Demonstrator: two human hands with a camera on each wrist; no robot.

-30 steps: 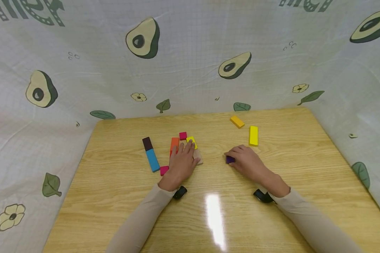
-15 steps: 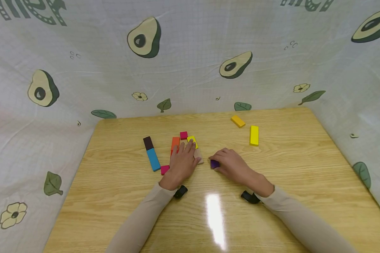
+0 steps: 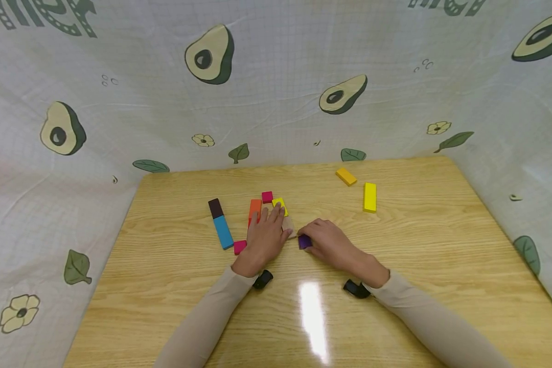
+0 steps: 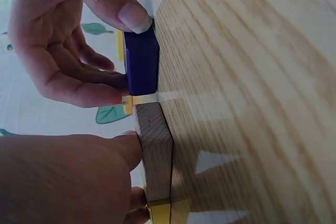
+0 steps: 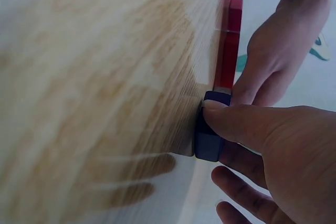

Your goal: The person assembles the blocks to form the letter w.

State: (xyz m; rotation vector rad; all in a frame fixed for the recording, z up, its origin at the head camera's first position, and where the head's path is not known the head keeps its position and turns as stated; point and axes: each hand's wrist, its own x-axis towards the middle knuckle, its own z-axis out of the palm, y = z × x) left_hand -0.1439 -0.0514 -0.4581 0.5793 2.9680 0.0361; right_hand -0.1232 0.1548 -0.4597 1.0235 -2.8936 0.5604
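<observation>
In the head view, my left hand lies with straight fingers over a cluster of flat wooden blocks. Beneath or beside it are an orange block, a small yellow block and a plain wood block. A red block, mostly covered from above, shows in the right wrist view. My right hand pinches a purple block between thumb and fingers, just right of the plain block's near end. A narrow gap parts the purple block from the plain block in the left wrist view.
One pink block sits behind the cluster, another pink block at its near left. Farther left, a dark brown block adjoins a blue block. A yellow block and an amber block lie back right. Printed cloth surrounds the table.
My right hand has slid the purple block leftward and slightly nearer to me, up close to the plain wood block. The left hand has stayed in place on the cluster.
</observation>
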